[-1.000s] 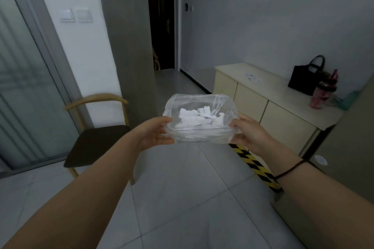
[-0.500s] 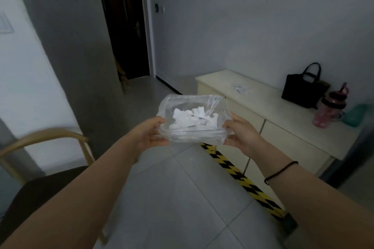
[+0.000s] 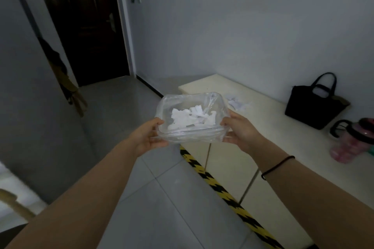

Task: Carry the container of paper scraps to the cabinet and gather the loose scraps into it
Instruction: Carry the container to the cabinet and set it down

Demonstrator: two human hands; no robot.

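A clear plastic container [image 3: 182,135] with white paper scraps [image 3: 192,118] inside is held out in front of me, level, above the floor and near the cabinet's left end. My left hand [image 3: 148,137] grips its left side and my right hand [image 3: 239,130] grips its right side. The low cream cabinet [image 3: 269,127] runs along the right wall. A small pile of loose white scraps [image 3: 237,103] lies on the cabinet top, just beyond the container's right corner.
A black handbag [image 3: 314,105] and a pink bottle with a dark lid [image 3: 352,141] stand on the cabinet further right. Yellow-black hazard tape [image 3: 220,190] runs along the cabinet's base. A dark door [image 3: 91,26] is at the back; a wooden chair edge [image 3: 12,200] is at lower left.
The view has swung right and closer to the cabinet; the chair has slid out of view at the left. Both hands keep the same hold on the container.
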